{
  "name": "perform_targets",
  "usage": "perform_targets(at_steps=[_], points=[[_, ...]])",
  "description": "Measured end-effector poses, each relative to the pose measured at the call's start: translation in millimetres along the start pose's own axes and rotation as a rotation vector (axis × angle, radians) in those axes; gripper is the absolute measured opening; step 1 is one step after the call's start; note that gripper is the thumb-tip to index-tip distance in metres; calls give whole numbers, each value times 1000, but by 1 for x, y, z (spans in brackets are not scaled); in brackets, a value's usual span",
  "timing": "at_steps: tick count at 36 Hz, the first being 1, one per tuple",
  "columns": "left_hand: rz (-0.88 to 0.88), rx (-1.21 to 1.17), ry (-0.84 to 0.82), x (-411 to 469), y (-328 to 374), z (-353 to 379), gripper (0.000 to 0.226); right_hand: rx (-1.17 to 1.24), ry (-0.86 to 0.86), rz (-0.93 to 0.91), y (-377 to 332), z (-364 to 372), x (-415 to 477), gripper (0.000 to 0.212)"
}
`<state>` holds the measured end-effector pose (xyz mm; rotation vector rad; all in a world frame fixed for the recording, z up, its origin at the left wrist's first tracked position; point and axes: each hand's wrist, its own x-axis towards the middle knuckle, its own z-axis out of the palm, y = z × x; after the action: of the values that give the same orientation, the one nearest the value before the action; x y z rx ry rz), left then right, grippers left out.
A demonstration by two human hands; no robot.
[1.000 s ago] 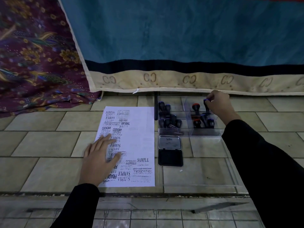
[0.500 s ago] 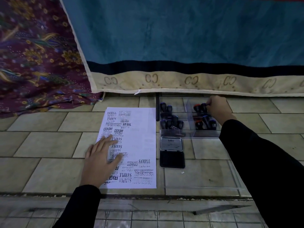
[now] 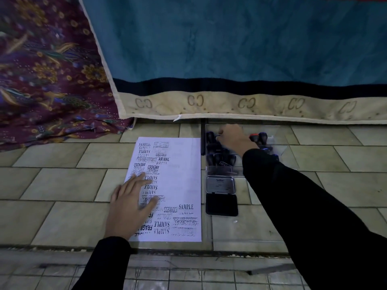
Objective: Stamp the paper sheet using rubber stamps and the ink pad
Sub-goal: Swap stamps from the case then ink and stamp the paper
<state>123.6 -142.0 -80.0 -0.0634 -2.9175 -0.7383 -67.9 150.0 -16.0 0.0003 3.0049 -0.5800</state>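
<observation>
Though dim, beige tiled floor (image 3: 62, 185) under paper sheet (image 3: 182, 185), teal blanket (image 3: 230, 49) beyond.

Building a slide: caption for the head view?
Left hand flat on the stamped paper sheet while the right hand reaches among rubber stamps in a clear tray, near the open ink pad.

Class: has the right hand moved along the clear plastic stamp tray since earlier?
Yes: right hand shifted left across the clear plastic tray, right compartment to left.
</observation>
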Motion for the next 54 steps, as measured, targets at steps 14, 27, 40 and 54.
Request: perform_targets(at_steps=[14, 27, 40, 54], points=[[-1, 4, -15, 0, -1, -1, 49, 305, 172, 86, 7, -2, 4, 19], [2, -27, 19, 0, 0, 1, 33, 655, 434, -65, 13, -25, -44, 18], [-14, -28, 10, 0, 4, -2, 33, 587, 305, -344, 6, 8, -186, 22], [-20, -28, 4, -1, 1, 0, 33, 439, 262, -379, 11, 21, -214, 23]])
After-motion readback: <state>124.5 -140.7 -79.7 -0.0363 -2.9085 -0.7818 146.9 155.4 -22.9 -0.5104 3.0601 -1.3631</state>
